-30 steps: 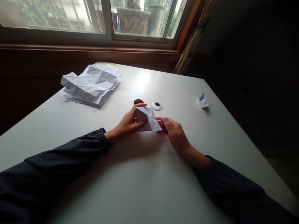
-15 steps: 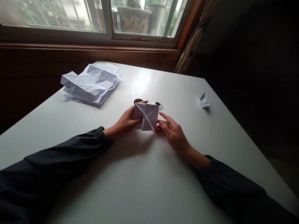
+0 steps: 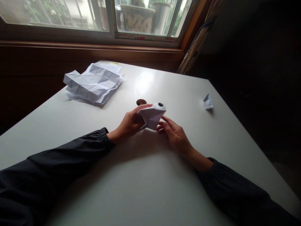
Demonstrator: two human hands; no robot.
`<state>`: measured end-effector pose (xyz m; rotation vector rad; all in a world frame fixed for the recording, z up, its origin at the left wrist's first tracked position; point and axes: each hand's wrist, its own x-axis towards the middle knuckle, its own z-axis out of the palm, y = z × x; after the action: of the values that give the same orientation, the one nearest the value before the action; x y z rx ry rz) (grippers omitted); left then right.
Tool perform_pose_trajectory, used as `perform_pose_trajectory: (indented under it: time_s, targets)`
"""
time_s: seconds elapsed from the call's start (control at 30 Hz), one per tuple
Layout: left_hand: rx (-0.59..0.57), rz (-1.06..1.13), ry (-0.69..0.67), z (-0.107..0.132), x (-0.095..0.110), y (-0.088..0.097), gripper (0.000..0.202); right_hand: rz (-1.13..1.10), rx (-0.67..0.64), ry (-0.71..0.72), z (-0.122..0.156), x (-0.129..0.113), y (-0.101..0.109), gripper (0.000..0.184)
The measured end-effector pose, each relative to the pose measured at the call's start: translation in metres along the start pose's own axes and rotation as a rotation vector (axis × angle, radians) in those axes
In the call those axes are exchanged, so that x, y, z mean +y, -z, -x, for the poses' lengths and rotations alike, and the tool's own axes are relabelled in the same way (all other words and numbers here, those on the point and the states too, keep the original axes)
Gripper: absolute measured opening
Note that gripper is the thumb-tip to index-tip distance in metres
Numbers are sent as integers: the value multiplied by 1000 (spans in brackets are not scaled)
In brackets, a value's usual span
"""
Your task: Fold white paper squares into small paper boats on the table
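Observation:
A small piece of folded white paper [image 3: 153, 117] is held above the table, its broad flat face tilted and narrowing toward a lower corner. My left hand [image 3: 129, 124] grips it from the left, the index finger lying along its top edge. At its right edge is my right hand [image 3: 175, 133], with curled fingers against the paper; some fingertips are hidden behind it. Just beyond the paper lies a round white-rimmed piece with a dark centre [image 3: 159, 105].
A stack of creased white paper sheets [image 3: 92, 84] lies at the table's far left. On the right stands a small folded paper piece [image 3: 208, 102]. A round brown-rimmed hole [image 3: 141, 102] shows in the white table [image 3: 141, 188]. Behind are a window [image 3: 138, 18] and a curtain [image 3: 196, 45].
The folded paper has been turned and tilted, so its diagonal-creased square face no longer shows. More of the round white-rimmed piece is visible. My hands stay in nearly the same place.

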<state>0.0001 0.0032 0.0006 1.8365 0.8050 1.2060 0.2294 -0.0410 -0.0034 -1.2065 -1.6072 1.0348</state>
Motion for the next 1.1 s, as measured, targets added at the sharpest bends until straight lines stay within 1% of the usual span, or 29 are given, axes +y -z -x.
perform_pose_trajectory:
  time_s: [0.07, 0.13, 0.23, 0.33, 0.4, 0.5, 0.6, 0.73, 0.8, 0.87, 1.0, 1.1]
  targets:
    - [17, -44, 16, 0, 0, 0, 62, 26, 5, 7, 0, -1, 1, 51]
    - [7, -75, 23, 0, 2, 0, 65, 56, 8, 6, 1, -1, 2, 48]
    - [-3, -141, 9, 2, 8, 0, 63, 77, -23, -9, 3, -4, 3, 51]
    - [22, -231, -25, 4, 12, -1, 55, -47, -84, -50, 5, -13, 2, 54]
    - [44, -305, -88, 6, 12, -1, 48, -192, -122, -94, 5, -23, -1, 59]
    - [36, -428, -253, 8, 10, -1, 41, -336, -154, -172, 7, -39, -6, 63]
    - [-1, -536, -385, 8, 10, 1, 50, -381, -153, -215, 8, -49, -12, 64]
    - [-71, -573, -458, 7, 11, 3, 60, -420, -127, -272, 8, -47, -13, 53]
    - [-80, -543, -447, 6, 10, 3, 65, -471, -136, -320, 7, -43, -9, 46]
    - [-60, -472, -395, 5, 7, 3, 67, -514, -161, -352, 5, -39, -4, 42]
    - [-32, -311, -277, 3, 4, 2, 67, -507, -168, -366, 0, -31, 7, 43]
    - [-39, -215, -237, 1, 4, 3, 64, -466, -182, -373, -2, -24, 12, 42]
